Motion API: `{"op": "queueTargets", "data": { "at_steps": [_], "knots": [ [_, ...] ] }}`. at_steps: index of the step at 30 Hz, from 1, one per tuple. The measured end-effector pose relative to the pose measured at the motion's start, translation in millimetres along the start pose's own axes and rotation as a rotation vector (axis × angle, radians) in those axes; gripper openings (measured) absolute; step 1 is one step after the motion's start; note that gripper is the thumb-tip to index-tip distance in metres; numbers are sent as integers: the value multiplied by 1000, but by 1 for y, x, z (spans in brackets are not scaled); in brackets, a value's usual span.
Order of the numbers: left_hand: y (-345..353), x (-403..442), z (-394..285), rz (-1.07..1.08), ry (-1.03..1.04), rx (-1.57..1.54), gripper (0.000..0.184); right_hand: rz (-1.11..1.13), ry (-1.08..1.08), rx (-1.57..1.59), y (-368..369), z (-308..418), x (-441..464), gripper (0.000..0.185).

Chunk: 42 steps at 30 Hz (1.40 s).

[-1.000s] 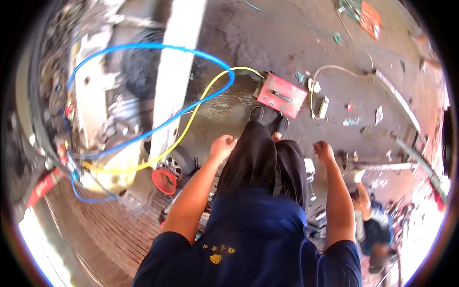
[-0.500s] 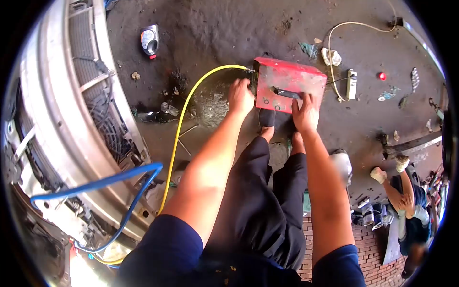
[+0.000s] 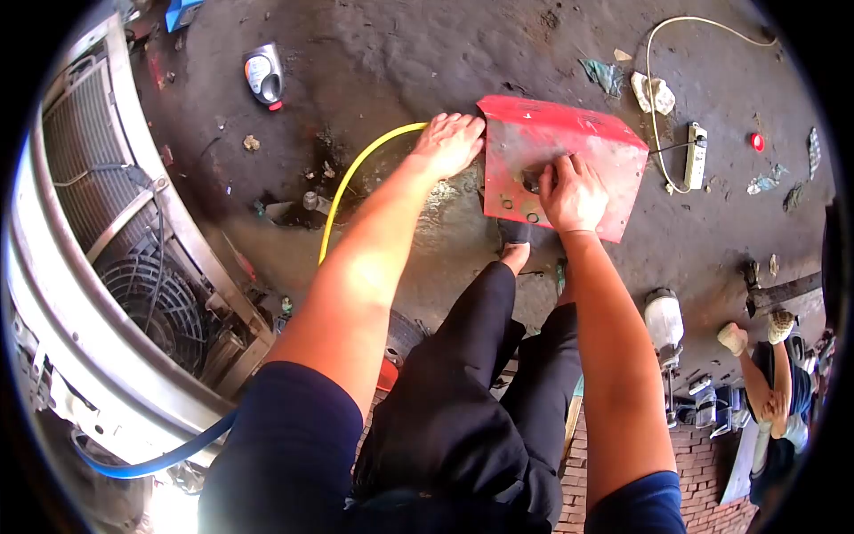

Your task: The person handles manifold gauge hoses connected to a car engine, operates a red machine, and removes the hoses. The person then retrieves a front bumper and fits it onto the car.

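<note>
A red metal box with a worn, greyish side rests on the dark floor near my feet. My right hand is closed around the dark handle on its face, and the fingers cover most of that handle. A yellow hose runs up to the left end of the box. My left hand is over the end of this hose, fingertips at the box's left edge. It hides the fitting, and its fingers appear bent over the hose.
On the left is a car front with its radiator fan exposed. A bottle lies on the floor at upper left. A power strip and cord are right of the box. Another person sits at far right.
My left hand has moved up onto the hose end, covering the fitting seen before. My right hand has shifted further onto the handle. The view has swung, and the box appears slightly turned.
</note>
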<state>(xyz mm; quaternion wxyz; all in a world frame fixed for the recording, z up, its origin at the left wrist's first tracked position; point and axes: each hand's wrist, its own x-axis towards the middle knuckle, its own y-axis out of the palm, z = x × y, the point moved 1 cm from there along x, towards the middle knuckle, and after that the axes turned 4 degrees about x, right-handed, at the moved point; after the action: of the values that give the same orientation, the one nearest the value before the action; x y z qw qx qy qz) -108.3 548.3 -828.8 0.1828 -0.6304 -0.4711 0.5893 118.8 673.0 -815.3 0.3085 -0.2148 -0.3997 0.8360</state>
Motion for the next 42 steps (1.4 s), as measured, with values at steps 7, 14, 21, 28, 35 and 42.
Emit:
{"op": "queueTargets", "data": {
  "at_steps": [7,14,21,28,35,42],
  "knots": [
    [12,4,13,-133,77,-44,23,-30,-22,-12,0,-1,0,15],
    [18,16,30,24,161,-111,19,-16,-18,-33,0,-2,0,15],
    [9,24,37,250,37,-412,25,-6,-27,-36,3,-5,-2,12],
    [12,5,23,-68,91,-218,22,-28,-22,-40,2,-3,-1,16],
    [16,6,27,-89,117,-179,19,-44,-33,-45,4,-3,-1,16],
    [18,13,32,91,-3,-387,27,-48,-30,-45,4,-3,-2,17]
  ]
}}
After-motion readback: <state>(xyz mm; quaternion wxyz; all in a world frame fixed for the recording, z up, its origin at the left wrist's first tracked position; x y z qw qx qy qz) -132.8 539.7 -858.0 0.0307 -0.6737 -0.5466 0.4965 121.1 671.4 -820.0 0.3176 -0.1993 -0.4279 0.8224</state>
